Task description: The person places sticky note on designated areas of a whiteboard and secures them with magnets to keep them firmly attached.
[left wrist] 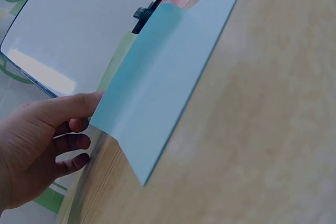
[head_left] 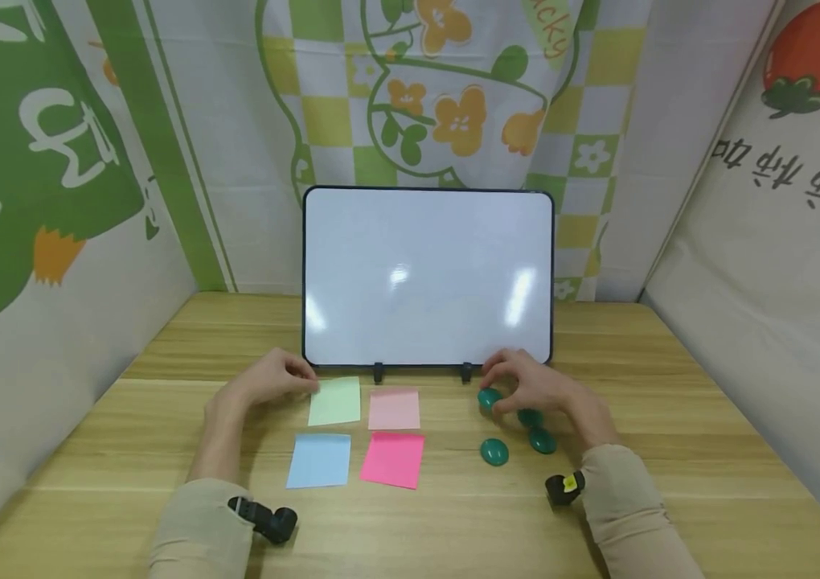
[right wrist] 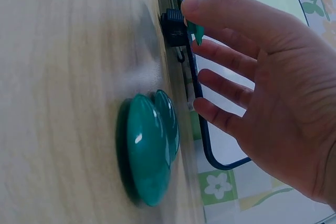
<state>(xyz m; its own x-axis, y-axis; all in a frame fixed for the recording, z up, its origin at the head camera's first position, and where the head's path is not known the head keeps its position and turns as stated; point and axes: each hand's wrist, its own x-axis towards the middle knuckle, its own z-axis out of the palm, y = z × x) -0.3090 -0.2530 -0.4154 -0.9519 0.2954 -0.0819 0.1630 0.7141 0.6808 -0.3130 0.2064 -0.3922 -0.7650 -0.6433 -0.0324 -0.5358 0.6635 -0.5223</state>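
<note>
In the head view my left hand (head_left: 260, 384) pinches the upper left corner of a light green sticky note (head_left: 335, 401) between thumb and finger. Below that note lies a blue sticky note (head_left: 319, 461), whose near edge lifts in the left wrist view. A pale pink note (head_left: 394, 409) and a bright pink note (head_left: 392, 461) lie to the right. My right hand (head_left: 539, 386) pinches a glossy green oval disc (right wrist: 196, 31) between thumb and forefinger, the other fingers spread. Two more discs (head_left: 543, 440) lie under the wrist, and another disc (head_left: 494, 452) sits nearer me.
A black-framed whiteboard (head_left: 428, 273) stands upright behind the notes on small black feet (head_left: 378, 372). The wooden table (head_left: 410, 531) carries everything. Printed cloth (head_left: 598, 153) hangs behind and at both sides. Each sleeve has a black wrist camera (head_left: 276, 523).
</note>
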